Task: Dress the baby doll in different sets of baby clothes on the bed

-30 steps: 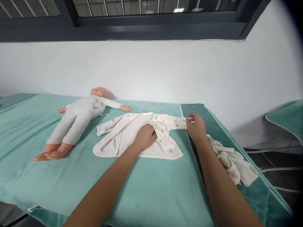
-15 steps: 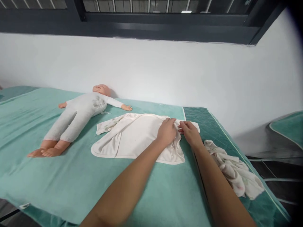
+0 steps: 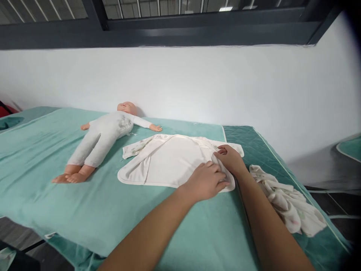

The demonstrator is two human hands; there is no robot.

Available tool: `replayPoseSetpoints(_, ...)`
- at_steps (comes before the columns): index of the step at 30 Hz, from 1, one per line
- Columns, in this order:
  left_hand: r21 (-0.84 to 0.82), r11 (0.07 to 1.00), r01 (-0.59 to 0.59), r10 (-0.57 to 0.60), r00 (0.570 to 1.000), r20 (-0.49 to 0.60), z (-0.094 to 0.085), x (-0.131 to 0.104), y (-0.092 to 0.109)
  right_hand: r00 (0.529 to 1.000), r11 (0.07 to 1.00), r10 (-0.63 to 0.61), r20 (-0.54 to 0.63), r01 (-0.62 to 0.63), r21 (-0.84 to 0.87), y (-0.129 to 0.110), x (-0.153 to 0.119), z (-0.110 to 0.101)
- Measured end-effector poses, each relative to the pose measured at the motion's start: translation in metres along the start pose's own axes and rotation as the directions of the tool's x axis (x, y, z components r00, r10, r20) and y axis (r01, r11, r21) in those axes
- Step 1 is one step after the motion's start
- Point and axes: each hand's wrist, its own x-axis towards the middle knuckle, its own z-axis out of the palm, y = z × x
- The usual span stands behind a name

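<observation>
A white baby shirt (image 3: pixel 175 160) with small printed patterns on its sleeves lies spread open on the green bed cover. My left hand (image 3: pixel 208 181) rests on its lower right part, fingers apart and palm down. Just behind it, my right hand (image 3: pixel 230 160) has its fingers curled together at the right front panel, below the right sleeve; it appears to pinch the cloth edge, though the fingertips are partly hidden. To the left, a baby doll (image 3: pixel 108 130) in a white bodysuit lies on its back, one arm stretched toward the shirt.
Crumpled white baby clothes (image 3: pixel 287 201) lie right of my right forearm, on a darker quilted green pad (image 3: pixel 239 134). The light green cover (image 3: pixel 93 210) spreads over the bed. A white wall (image 3: pixel 180 82) stands behind, below a dark window frame (image 3: pixel 197 32).
My left hand has come down toward the shirt's lower right hem and spread its fingers. My right hand has shifted slightly lower along the right panel, which lies flatter. The view has shifted a little.
</observation>
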Motion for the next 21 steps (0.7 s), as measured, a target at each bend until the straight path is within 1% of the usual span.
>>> replayPoseSetpoints(3,0.048,0.996,-0.074,0.073,0.997,0.015,0.0,-0.003,0.011,0.997,0.991,-0.01,-0.079,0.021,0.134,-0.001,-0.001,-0.005)
replayPoseSetpoints(4,0.064,0.994,-0.083,0.082,0.996,0.016,0.001,-0.004,0.013,0.993,0.99,-0.015,-0.119,0.031,0.137,-0.001,-0.001,-0.006)
replayPoseSetpoints(6,0.069,0.993,-0.095,0.093,0.995,0.024,0.001,-0.006,0.015,0.988,0.999,-0.03,-0.152,0.036,0.04,0.001,-0.001,-0.007)
replayPoseSetpoints(8,0.048,0.994,-0.096,0.094,0.995,0.042,0.002,-0.007,0.014,0.994,0.99,-0.04,-0.099,0.027,-0.135,0.002,-0.002,-0.007)
replayPoseSetpoints(10,0.035,0.995,-0.089,0.087,0.995,0.055,0.002,-0.008,0.012,1.0,0.969,-0.021,-0.008,0.019,-0.248,0.002,-0.002,-0.007)
replayPoseSetpoints(13,0.04,0.997,-0.062,0.06,0.997,0.052,0.003,-0.007,0.011,0.996,0.964,-0.013,0.092,0.037,-0.262,0.0,-0.003,-0.007)
replayPoseSetpoints(15,0.038,0.998,-0.049,0.047,0.998,0.05,0.003,-0.007,0.011,0.992,0.97,-0.04,0.119,0.067,-0.232,-0.002,-0.004,-0.007)
replayPoseSetpoints(17,0.039,0.998,-0.043,0.041,0.998,0.048,0.003,-0.007,0.012,0.995,0.975,-0.065,0.072,0.079,-0.209,-0.003,-0.002,-0.008)
replayPoseSetpoints(20,0.059,0.997,-0.047,0.045,0.998,0.047,0.002,-0.007,0.013,0.993,0.972,-0.102,-0.063,0.086,-0.218,-0.001,0.003,-0.011)
replayPoseSetpoints(21,0.065,0.996,-0.052,0.049,0.998,0.05,0.002,-0.007,0.014,0.989,0.969,-0.112,-0.092,0.088,-0.23,-0.001,0.006,-0.012)
